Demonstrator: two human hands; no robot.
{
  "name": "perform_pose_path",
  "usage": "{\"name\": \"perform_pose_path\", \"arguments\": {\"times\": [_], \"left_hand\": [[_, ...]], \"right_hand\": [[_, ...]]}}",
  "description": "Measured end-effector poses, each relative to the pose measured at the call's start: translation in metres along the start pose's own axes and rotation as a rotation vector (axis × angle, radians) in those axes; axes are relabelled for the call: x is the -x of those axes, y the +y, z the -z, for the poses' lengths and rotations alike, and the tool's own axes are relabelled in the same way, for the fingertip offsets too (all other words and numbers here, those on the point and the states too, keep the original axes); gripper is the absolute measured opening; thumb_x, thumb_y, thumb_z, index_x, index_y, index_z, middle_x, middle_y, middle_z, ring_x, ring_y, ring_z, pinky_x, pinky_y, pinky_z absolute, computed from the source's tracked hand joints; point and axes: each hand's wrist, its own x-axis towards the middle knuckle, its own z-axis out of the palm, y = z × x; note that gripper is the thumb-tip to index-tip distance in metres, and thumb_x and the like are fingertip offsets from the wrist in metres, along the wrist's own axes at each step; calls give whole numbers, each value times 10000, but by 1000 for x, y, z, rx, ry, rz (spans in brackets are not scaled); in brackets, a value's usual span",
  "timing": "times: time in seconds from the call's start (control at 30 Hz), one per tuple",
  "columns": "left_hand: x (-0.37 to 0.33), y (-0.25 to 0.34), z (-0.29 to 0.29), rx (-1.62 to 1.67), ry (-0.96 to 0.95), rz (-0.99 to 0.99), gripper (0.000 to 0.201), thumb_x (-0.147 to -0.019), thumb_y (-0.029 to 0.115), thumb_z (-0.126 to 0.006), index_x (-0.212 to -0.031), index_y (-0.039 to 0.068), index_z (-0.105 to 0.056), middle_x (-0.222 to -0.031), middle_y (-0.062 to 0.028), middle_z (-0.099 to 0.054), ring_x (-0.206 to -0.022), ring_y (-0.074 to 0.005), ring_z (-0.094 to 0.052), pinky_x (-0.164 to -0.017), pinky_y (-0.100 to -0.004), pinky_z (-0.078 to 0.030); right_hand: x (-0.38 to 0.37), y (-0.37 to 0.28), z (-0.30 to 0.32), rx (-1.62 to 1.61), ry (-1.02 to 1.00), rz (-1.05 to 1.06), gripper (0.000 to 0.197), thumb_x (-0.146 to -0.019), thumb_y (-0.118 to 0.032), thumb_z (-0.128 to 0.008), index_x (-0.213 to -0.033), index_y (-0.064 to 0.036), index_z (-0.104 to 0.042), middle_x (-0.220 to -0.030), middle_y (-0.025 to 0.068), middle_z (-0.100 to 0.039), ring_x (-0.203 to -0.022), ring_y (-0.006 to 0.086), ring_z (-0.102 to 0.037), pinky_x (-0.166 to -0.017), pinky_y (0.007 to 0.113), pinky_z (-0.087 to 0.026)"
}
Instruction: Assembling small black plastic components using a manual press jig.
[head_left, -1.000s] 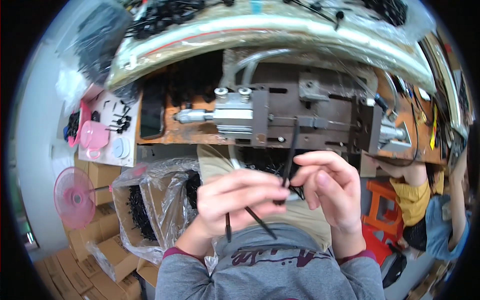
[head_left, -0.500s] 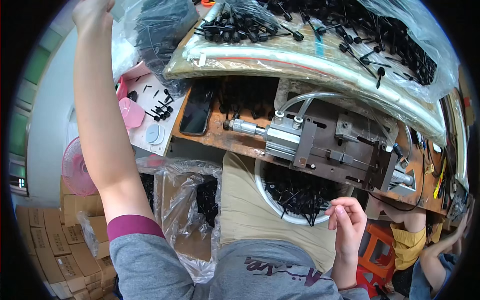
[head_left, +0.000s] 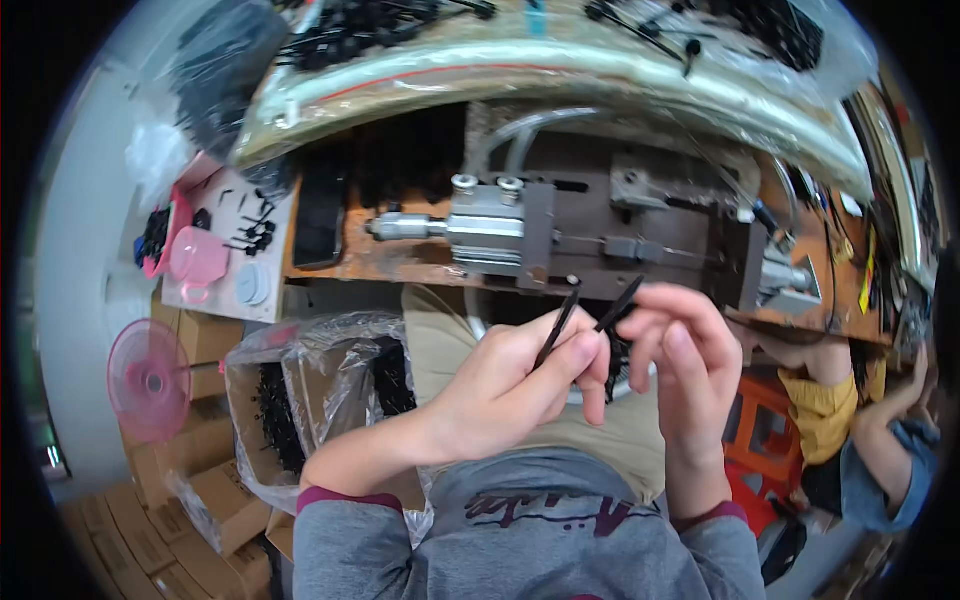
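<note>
My left hand point(head_left: 525, 375) is closed in front of my chest, thumb pressed on its fingers. A slim black rod point(head_left: 558, 325) sticks up from the grip, and a second, thicker black stick-like piece point(head_left: 620, 304) points out past the thumb. Beside it, my right hand point(head_left: 692, 375) is raised with bent, parted fingers, its fingertips close to the thicker piece; whether they touch it is unclear. Just beyond both hands lies a metal clamping machine point(head_left: 490, 230) with a silver cylinder and clear air hoses. A tub of black parts below is mostly hidden by the hands.
Knob-headed black parts point(head_left: 375, 30) heap on a plastic-wrapped board above the bench. At left are a phone point(head_left: 320, 215), a pink cup point(head_left: 198, 255), a pink fan point(head_left: 150, 380) and a bag-lined carton point(head_left: 300, 350). Another person's leg point(head_left: 830, 405) and an orange stool point(head_left: 765, 430) are at right.
My left hand has come down from the far upper left to my chest, now holding black pieces. My right hand has moved slightly up toward it. The view has shifted.
</note>
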Motion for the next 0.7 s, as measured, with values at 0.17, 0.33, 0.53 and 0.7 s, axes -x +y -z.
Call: {"name": "perform_pose_path", "arguments": {"times": [0.17, 0.33, 0.53, 0.7], "left_hand": [[-2, -23, -12, 51, -53, 34, 358, -1096, 324, -370, -940, 44, -529, -754, -102, -680, -489, -20, -365, -480, -188, -283], [-2, -38, -22, -103, 179, -230, 236, -1054, 203, -503, -1145, 0, -582, -756, -58, -669, -536, -26, -417, -513, -179, -325], [12, -31, -15, -552, 232, -529, 400, -708, 95, -871, -1062, -13, -718, -955, -107, -728, -759, -119, -642, -639, -232, -512], [8, -37, -17, -649, 238, -723, 411, -663, 130, -889, -1041, 43, -753, -991, -121, -729, -851, -212, -715, -684, -290, -576]], "right_hand": [[-9, 2, 6, -64, -38, -79, 212, -996, -100, -594, -1132, 34, -686, -865, 69, -693, -594, 60, -576, -522, 203, -444], [-8, 3, 8, -24, 21, -96, 163, -986, -93, -619, -1053, 25, -710, -820, 56, -688, -574, 53, -576, -499, 188, -428], [-8, 4, 16, -83, 85, -51, 189, -1001, -133, -607, -1048, 31, -687, -845, 114, -711, -540, 80, -602, -489, 202, -445], [-4, 2, 17, -111, 8, -44, 216, -1020, -155, -576, -1075, 29, -677, -880, 126, -719, -553, 82, -614, -499, 201, -452]]}}
